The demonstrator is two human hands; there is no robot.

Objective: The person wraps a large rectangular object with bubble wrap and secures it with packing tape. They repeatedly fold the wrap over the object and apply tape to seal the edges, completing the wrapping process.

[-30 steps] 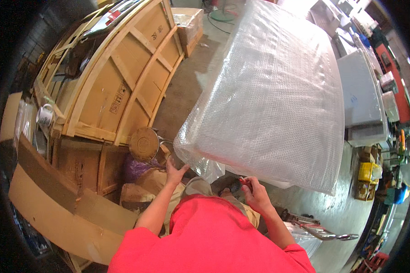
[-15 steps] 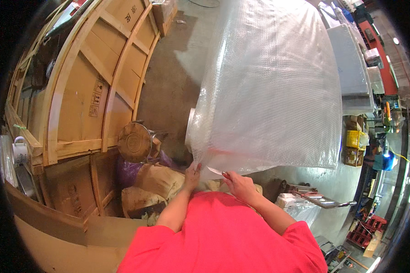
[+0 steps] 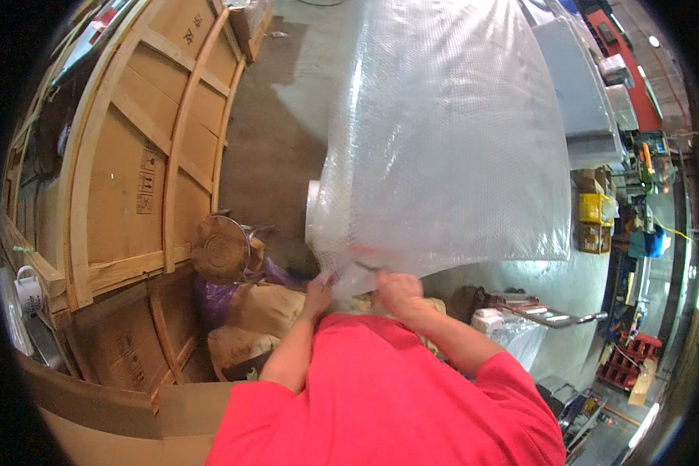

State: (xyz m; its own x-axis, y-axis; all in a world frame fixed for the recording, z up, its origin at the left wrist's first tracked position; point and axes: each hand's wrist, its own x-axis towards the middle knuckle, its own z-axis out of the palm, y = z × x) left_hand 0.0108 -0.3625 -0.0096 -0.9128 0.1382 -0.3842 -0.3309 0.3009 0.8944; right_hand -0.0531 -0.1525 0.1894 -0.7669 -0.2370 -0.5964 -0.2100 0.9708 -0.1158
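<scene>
A wide sheet of clear bubble wrap (image 3: 458,140) stretches away in front of me, its near edge drawn down toward my hands. Gathered plastic at the near left corner is pinched in my left hand (image 3: 317,297). My right hand (image 3: 400,294), a little blurred, is closed around a knife (image 3: 366,266); only its thin blade shows, pointing left against the near edge of the wrap. The handle is hidden in the fist. Through the plastic, a faint red patch shows just beyond the blade.
Left stands a large wood-framed crate (image 3: 124,155), with a round wooden-topped stool (image 3: 221,248) beside it. Brown paper sacks (image 3: 264,309) lie near my left arm. To the right are a metal-handled cart (image 3: 551,314), yellow bins (image 3: 596,208) and a red crate (image 3: 629,361).
My right hand has shifted slightly and turned, with the knife moving up along the wrap. The wrap's near right edge now slants higher. My left hand keeps its hold.
</scene>
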